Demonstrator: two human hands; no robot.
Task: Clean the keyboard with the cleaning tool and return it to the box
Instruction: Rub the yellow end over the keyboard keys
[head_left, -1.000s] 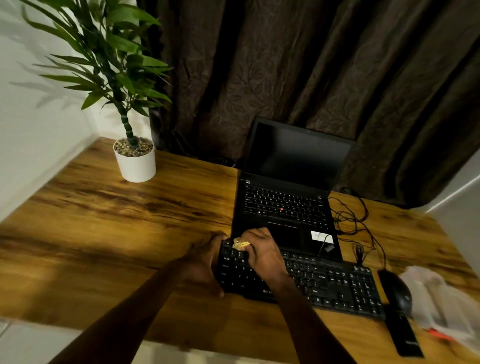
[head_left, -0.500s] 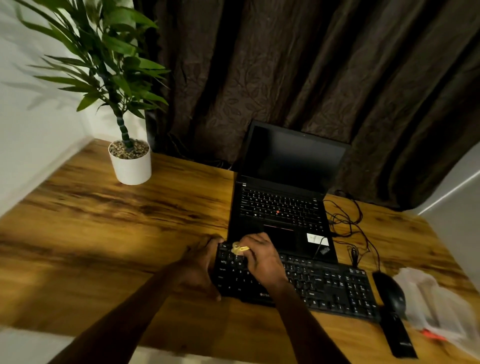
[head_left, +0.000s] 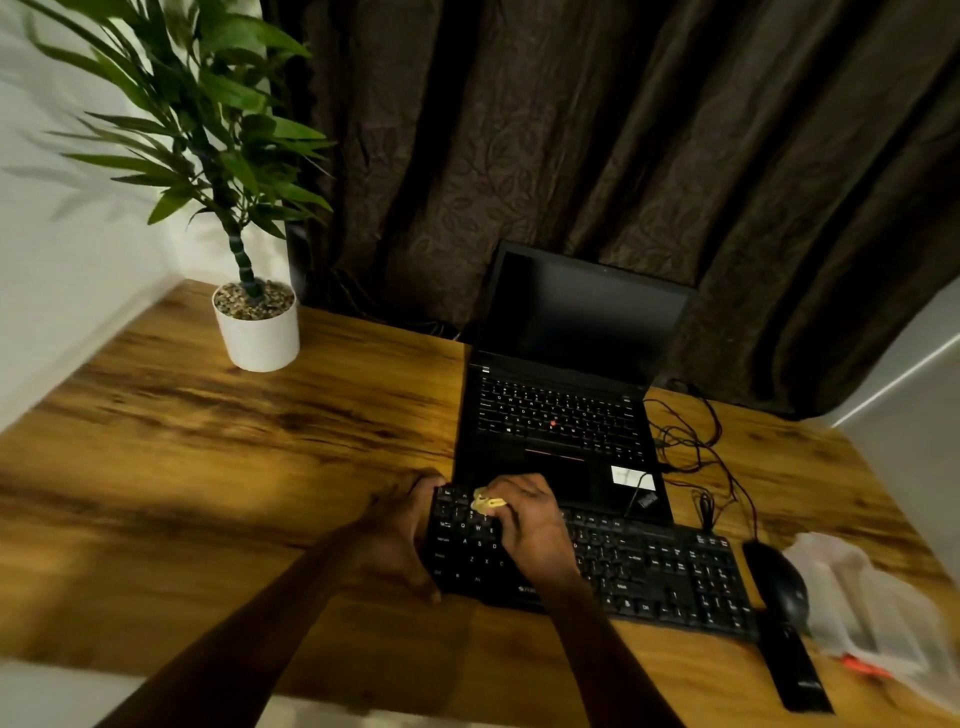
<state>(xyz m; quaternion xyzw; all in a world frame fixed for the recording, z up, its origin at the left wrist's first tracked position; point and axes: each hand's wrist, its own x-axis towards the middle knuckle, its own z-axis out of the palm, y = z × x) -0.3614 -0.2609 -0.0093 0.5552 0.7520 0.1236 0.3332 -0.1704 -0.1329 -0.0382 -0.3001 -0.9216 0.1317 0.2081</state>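
A black keyboard (head_left: 649, 571) lies across the wooden desk (head_left: 234, 467) in front of an open laptop. My right hand (head_left: 530, 525) grips a small yellow cleaning tool (head_left: 485, 502) and holds it against the keys at the keyboard's upper left. My left hand (head_left: 400, 530) grips the keyboard's left end, fingers over the top corner and thumb at the front edge. A clear plastic box (head_left: 872, 618) lies at the desk's right edge.
A black laptop (head_left: 561, 415) stands open behind the keyboard, with tangled cables (head_left: 691, 441) to its right. A black mouse (head_left: 779, 582) and a flat black device (head_left: 795, 670) lie right of the keyboard. A potted plant (head_left: 257, 327) stands at the back left. Dark curtains hang behind.
The view has shifted slightly. My right hand with the yellow tool stays over the keyboard's upper-left keys with only small movement. My left hand keeps its hold on the left end.
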